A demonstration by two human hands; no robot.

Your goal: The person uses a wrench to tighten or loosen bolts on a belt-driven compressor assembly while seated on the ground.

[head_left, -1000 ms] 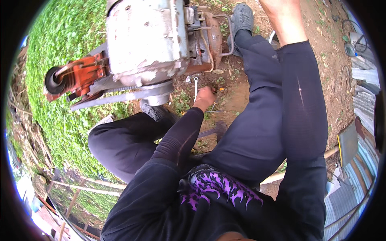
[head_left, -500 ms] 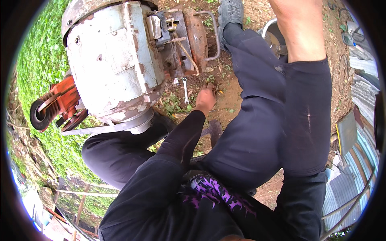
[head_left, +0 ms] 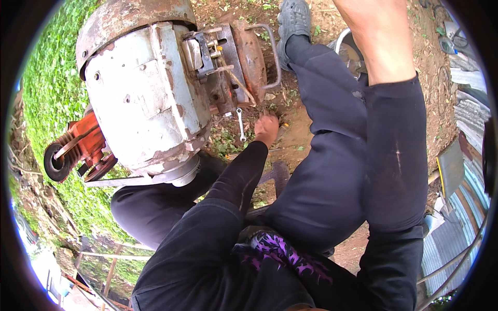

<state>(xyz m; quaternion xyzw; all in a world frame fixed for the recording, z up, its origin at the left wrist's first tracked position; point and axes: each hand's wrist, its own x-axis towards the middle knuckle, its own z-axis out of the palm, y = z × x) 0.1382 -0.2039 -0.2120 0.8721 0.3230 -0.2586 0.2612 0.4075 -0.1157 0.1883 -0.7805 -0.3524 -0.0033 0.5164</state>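
My left hand (head_left: pixel 266 129) is down at the dirt between my legs, its fingers curled together at the ground. Whatever they hold, if anything, is too small to make out. Just left of that hand lies a combination wrench (head_left: pixel 241 124). Beyond it stands a large worn motor-like machine (head_left: pixel 137 88) with peeling grey paint. Its rusty end (head_left: pixel 249 59) carries a metal loop handle (head_left: pixel 275 57), a bracket and small brass-coloured fittings. Of my right arm, the bare forearm (head_left: pixel 381 41) reaches past the upper edge, and the hand is out of the picture.
A red finned part with a black wheel (head_left: pixel 56 161) sits beside the machine at left. Right of my shoe (head_left: pixel 294 31) is a metal pot (head_left: pixel 350 49), partly behind my forearm. Corrugated sheets (head_left: pixel 469 207) line the right side. Green plants (head_left: pixel 52 88) grow at left.
My left hand's fingers have drawn in closer together at the ground. The machine and wrench sit slightly lower in the picture as the view shifts. My right forearm still reaches past the upper edge.
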